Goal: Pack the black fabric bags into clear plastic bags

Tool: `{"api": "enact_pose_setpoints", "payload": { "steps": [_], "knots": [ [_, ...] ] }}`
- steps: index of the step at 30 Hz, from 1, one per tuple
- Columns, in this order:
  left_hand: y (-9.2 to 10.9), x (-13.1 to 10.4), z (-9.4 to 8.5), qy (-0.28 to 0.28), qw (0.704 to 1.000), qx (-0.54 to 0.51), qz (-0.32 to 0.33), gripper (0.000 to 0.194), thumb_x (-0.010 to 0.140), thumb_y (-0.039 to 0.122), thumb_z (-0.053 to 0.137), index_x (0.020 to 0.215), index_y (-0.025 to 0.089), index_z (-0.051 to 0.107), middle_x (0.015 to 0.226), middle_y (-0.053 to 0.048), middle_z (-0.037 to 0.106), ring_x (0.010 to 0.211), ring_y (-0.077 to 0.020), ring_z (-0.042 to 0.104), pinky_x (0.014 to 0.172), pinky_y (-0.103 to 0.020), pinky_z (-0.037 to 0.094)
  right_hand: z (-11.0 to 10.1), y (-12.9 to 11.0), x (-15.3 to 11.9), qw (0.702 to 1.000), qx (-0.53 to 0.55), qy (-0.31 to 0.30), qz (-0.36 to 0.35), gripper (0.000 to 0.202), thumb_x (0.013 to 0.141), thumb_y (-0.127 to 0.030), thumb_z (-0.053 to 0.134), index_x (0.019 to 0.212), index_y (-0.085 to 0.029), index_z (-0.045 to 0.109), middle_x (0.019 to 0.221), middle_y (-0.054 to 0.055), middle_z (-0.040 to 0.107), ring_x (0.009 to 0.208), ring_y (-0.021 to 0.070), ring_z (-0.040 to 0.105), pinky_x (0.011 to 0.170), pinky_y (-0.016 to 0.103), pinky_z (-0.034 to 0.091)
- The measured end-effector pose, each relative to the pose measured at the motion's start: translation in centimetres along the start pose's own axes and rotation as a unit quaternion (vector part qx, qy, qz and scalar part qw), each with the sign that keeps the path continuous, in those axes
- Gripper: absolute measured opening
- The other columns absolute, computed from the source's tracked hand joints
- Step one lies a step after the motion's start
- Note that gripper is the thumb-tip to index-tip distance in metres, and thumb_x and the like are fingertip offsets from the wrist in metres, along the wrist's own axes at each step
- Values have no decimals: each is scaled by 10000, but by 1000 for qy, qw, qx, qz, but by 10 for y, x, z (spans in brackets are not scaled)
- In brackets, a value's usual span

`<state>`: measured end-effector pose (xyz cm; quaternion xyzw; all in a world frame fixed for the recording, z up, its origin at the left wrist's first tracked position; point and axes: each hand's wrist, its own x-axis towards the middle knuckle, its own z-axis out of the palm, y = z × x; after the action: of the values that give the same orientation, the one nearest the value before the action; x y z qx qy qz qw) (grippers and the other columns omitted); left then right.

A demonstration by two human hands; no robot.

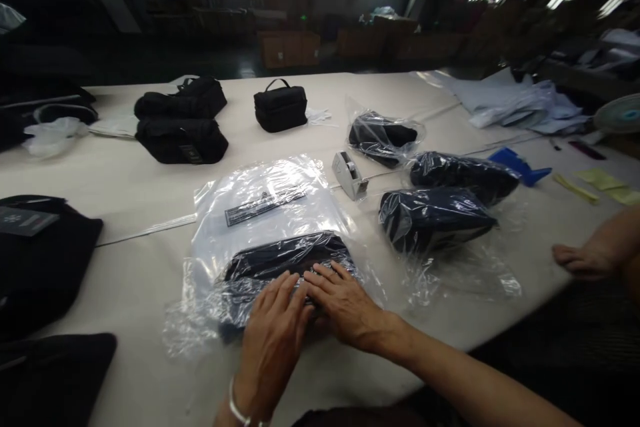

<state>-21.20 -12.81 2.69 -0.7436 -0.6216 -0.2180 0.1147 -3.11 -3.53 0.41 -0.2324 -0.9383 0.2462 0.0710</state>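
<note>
A black bag in clear plastic (287,255) lies in front of me on a stack of clear plastic bags (280,180), which carries a printed black label strip. My left hand (277,320) rests flat on the near side of the wrapped bag, fingers stretched out. Beside it, my right hand (345,303) also presses down on the plastic with its fingers extended, the fingertips of both hands close together. Neither hand is closed round anything. The bag's near edge is partly hidden under my hands.
A grey tape dispenser (350,175) stands beyond the stack. Wrapped black bags (435,217) lie to the right, unwrapped black bags (183,140) at the left and back. A blue tool (520,165) is far right. Another person's hand (585,260) rests on the table's right edge.
</note>
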Motion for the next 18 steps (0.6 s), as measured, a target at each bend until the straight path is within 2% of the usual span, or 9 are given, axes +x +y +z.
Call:
{"api": "enact_pose_setpoints", "payload": {
  "steps": [1,3,5,7,10,12,14,18],
  "knots": [
    [8,-3,13,-14,1000,14,14,319,960,227,467,1252,180,589,1216,-81,677,1153,-245,588,997,-390,405,-7,5,-3,999,37,2,-6,637,837,-301,699,1419,-199,461,1483,113,472,1413,295,353,1192,535,211],
    [13,-12,35,-26,998,46,25,385,959,264,467,1330,195,541,1292,-71,650,1191,-258,574,1036,-426,356,-26,23,-9,991,127,26,16,476,858,-337,668,1305,-192,589,1377,108,586,1316,261,492,1148,448,332],
    [8,-18,48,-25,997,60,33,431,945,318,495,1361,210,520,1334,-61,627,1209,-267,565,1069,-442,311,-52,49,-12,969,202,95,101,304,890,-366,609,1125,-195,698,1179,87,708,1119,232,637,1013,382,470],
    [1,-21,51,-20,997,63,45,459,932,361,513,1366,215,522,1341,-55,625,1205,-265,569,1089,-434,285,-83,85,-7,929,236,198,206,278,901,-393,567,1007,-191,727,1018,65,750,965,219,682,901,355,516],
    [-6,-20,50,-10,995,71,64,479,917,383,523,1372,230,522,1347,-42,622,1200,-248,571,1116,-409,256,-125,147,19,867,233,316,306,284,881,-386,569,1010,-179,713,998,47,742,967,206,662,895,321,494],
    [-9,-20,51,0,994,77,78,488,910,397,521,1374,246,523,1339,-33,628,1198,-240,572,1128,-392,249,-145,187,46,849,226,333,342,256,882,-323,573,1045,-169,697,1068,44,719,1028,193,632,927,301,467],
    [-12,-21,54,-2,992,85,93,502,903,409,522,1382,259,518,1328,-26,637,1197,-233,572,1135,-374,251,-156,221,72,843,227,315,373,224,887,-282,597,1046,-149,681,1113,57,690,1061,201,610,943,327,463],
    [-20,-26,61,-16,988,99,116,544,893,464,533,1407,292,495,1309,-5,649,1203,-222,560,1169,-342,210,-154,266,110,825,262,237,441,247,927,-337,618,1080,-144,633,1093,66,653,946,195,638,830,386,545]
  ]
}}
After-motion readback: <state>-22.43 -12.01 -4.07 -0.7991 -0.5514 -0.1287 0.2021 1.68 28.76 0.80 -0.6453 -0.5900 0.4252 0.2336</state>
